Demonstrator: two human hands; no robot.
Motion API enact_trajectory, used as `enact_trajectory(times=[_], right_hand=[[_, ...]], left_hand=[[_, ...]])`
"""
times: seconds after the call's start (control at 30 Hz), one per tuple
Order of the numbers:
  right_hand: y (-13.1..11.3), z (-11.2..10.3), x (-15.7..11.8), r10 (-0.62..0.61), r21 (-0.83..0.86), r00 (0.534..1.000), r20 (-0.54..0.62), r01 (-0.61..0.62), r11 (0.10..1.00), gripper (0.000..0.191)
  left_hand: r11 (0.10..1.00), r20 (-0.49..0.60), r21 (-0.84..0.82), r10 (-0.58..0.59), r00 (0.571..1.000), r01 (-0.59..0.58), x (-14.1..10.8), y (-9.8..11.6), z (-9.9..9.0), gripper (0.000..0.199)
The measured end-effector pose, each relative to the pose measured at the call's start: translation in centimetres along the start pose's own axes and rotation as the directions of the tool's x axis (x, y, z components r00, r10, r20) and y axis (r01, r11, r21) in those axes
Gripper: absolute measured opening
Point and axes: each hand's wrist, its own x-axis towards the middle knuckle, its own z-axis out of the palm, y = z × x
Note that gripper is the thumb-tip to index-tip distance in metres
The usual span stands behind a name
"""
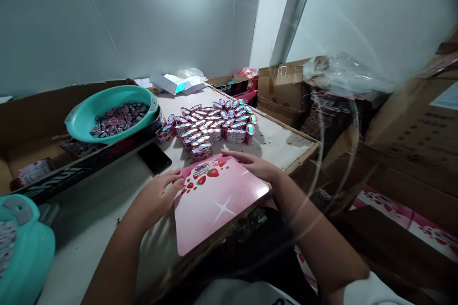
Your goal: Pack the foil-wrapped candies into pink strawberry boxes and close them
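Observation:
A pink printed carton with strawberry pictures and a white star lies flat across the near table edge. It looks like a folded box; its thickness is hard to tell. My left hand holds its left side, fingers closed against the edge. My right hand grips its far right side, the thumb side hidden by the angle. Just beyond the carton stand rows of small round cups with shiny foil lids, packed close together. A black phone lies left of them.
A teal basin of small round pieces sits over a cardboard tray at left. Another teal basin stands nearer. A white open box lies at the back. Cardboard boxes crowd the right, beyond the table's wooden edge.

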Motion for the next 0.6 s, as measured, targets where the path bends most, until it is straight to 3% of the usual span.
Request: enact_trajectory(times=[0.07, 0.13, 0.23, 0.3, 0.37, 0.47, 0.6], right_hand=[[0.2, 0.1, -0.4, 0.052, 0.096, 0.999, 0.015, -0.054, 0.994, 0.064], [0.5, 0.4, 0.1, 0.043, 0.08, 0.999, -0.025, -0.041, 0.996, 0.073], [0.8, 1.1, 1.8, 0.008, -0.125, 0.984, -0.18, -0.031, 0.992, 0.071], [1.0, 1.4, 3.1, 0.001, -0.237, 0.958, -0.287, -0.072, 0.969, 0.061], [1.3, 1.6, 4.0, 0.0, -0.244, 0.948, -0.318, -0.082, 0.966, 0.054], [1.7, 1.7, 3.9, -0.021, -0.135, 0.965, -0.263, -0.016, 0.991, 0.046], [1.8, 1.2, 2.3, -0.02, -0.075, 0.971, -0.239, 0.002, 0.997, 0.037]], left_hand=[[0.996, -0.037, -0.086, -0.015, 0.999, 0.012, -0.2, -0.3, 0.2, 0.056], [0.981, -0.036, -0.193, -0.023, 0.999, 0.015, -0.1, -1.3, 0.2, 0.056], [0.943, 0.033, -0.327, -0.057, 0.998, 0.065, 0.1, -2.9, 0.4, 0.062], [0.931, 0.011, -0.361, -0.051, 0.999, 0.051, 0.1, -3.4, 0.9, 0.069], [0.944, -0.046, -0.33, 0.005, 0.999, -0.02, 0.0, -3.5, 1.3, 0.068], [0.965, -0.055, -0.223, 0.127, 0.99, -0.136, 0.0, -3.4, 1.3, 0.052], [0.987, -0.03, -0.093, 0.132, 0.991, -0.134, 0.2, -2.8, 0.5, 0.044]])
